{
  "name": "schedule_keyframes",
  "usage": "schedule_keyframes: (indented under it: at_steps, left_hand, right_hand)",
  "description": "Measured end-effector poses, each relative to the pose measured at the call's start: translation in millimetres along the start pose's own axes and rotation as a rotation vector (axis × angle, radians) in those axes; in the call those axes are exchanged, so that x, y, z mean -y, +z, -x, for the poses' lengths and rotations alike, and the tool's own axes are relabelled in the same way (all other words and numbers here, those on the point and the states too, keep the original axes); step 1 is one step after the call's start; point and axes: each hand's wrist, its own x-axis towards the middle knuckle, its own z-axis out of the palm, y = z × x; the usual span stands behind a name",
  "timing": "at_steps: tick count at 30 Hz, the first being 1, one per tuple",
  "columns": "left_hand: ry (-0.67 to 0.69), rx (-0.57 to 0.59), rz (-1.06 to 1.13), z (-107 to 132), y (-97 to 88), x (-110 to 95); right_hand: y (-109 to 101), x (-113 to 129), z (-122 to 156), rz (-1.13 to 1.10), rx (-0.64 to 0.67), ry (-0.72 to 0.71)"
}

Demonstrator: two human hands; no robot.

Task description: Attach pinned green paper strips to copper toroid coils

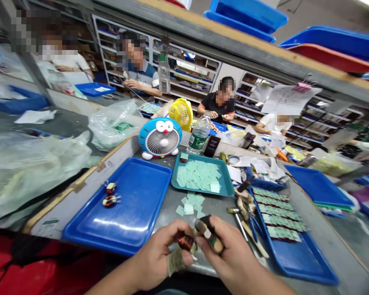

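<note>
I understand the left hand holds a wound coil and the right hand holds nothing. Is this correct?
Not quite: in the head view, the right hand grips a round, tan-ended object. The left hand does hold a wound coil.

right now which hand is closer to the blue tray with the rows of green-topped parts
Right. The right hand is left of the blue tray; the left hand is farther left, beyond the right one.

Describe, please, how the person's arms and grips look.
Both forearms look bare, no sleeves showing. Neither the left grip nor the right grip wears a glove; an olive band wraps the left thumb. Any wrapping on the right is unclear.
</note>
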Motion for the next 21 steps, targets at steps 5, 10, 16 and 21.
schedule_keyframes:
  at_steps: [5,10,16,21]
  left_hand:
    - [-0.003,-0.047,-0.023,5.1,2.1,1.1]
    - [-0.006,-0.009,-0.109,6.9,1.3,1.3]
    - [-0.002,-0.012,-0.072,5.3,1.3,7.3]
    - [-0.032,0.017,-0.087,2.1,-2.0,1.9]
  right_hand:
    - [-2.8,3.9,-5.0,0.01,0.079,0.023]
    - [-15.3,7.8,-7.0,0.052,0.221,-0.002]
    - [-23.2,12.3,-4.9,0.009,0.213,0.019]
    - [-29.8,16.3,-9.8,-0.039,0.209,0.044]
